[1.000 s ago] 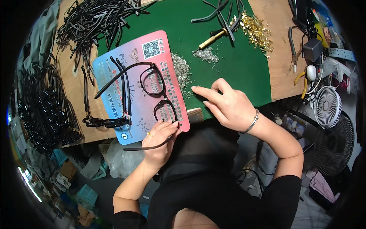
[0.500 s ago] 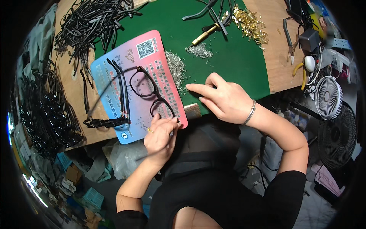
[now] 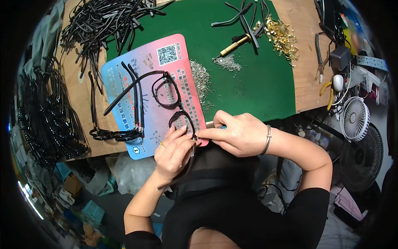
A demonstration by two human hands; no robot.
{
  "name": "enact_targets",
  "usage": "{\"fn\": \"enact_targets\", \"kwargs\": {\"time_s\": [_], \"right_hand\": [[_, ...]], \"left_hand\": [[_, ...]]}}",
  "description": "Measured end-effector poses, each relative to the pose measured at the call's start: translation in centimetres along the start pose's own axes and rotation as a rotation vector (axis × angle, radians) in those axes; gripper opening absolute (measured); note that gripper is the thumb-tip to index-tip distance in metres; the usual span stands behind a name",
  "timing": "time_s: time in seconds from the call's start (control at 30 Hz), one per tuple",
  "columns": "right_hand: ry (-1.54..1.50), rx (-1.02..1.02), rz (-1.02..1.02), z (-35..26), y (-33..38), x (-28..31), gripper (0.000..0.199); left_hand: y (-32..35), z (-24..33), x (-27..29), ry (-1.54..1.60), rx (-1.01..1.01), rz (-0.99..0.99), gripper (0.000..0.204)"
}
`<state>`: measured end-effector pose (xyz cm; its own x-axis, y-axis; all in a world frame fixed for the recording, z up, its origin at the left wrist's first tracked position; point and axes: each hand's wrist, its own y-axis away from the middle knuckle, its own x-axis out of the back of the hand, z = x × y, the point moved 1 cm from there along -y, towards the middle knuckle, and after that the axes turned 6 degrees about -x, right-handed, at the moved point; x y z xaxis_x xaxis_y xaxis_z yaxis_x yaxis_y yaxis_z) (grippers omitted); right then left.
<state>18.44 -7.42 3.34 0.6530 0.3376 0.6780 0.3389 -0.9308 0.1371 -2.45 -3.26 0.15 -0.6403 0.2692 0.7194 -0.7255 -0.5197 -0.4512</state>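
Observation:
My left hand (image 3: 171, 154) is closed around the lower end of a dark eyeglass frame (image 3: 178, 89), near its hinge. One temple reaches left across a blue-and-pink printed mat (image 3: 116, 97); the other hangs down past my left hand. My right hand (image 3: 242, 135) has its index fingertip right at that hinge, its other fingers curled. Whatever its fingertips hold is too small to make out. Beyond the right hand lies a heap of tiny silver screws (image 3: 200, 79). More folded dark glasses (image 3: 112, 135) rest at the mat's left edge.
Black temples (image 3: 99, 25) are heaped at far left, with bundled dark frames (image 3: 58, 120) below. A brass screwdriver (image 3: 234, 45) lies beside a smaller silver heap (image 3: 230, 62) and gold-coloured parts (image 3: 280, 37). Pliers (image 3: 318, 58), a white fan (image 3: 355, 118) and a black fan (image 3: 360, 151) are right.
My right hand has moved from the silver heap down and left to the frame's hinge. The frame has turned slightly in my left hand, and its temples have swung.

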Motion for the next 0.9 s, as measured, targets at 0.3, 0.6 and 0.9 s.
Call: {"fn": "enact_targets", "kwargs": {"time_s": [0.3,0.6,0.9], "right_hand": [[0.012,0.049,-0.007,0.1,0.2,0.1,0.027],[0.112,0.156,-0.039,0.6,-0.5,0.2,0.029],[0.059,0.146,-0.112,0.6,-1.4,-0.1,0.023]], "left_hand": [[0.2,0.0,-0.3,0.019,0.023,0.006,0.021],[-0.1,-0.4,-0.2,0.066,0.008,0.003,0.014],[0.3,-0.9,-0.4,0.093,-0.050,0.064,0.016]]}}
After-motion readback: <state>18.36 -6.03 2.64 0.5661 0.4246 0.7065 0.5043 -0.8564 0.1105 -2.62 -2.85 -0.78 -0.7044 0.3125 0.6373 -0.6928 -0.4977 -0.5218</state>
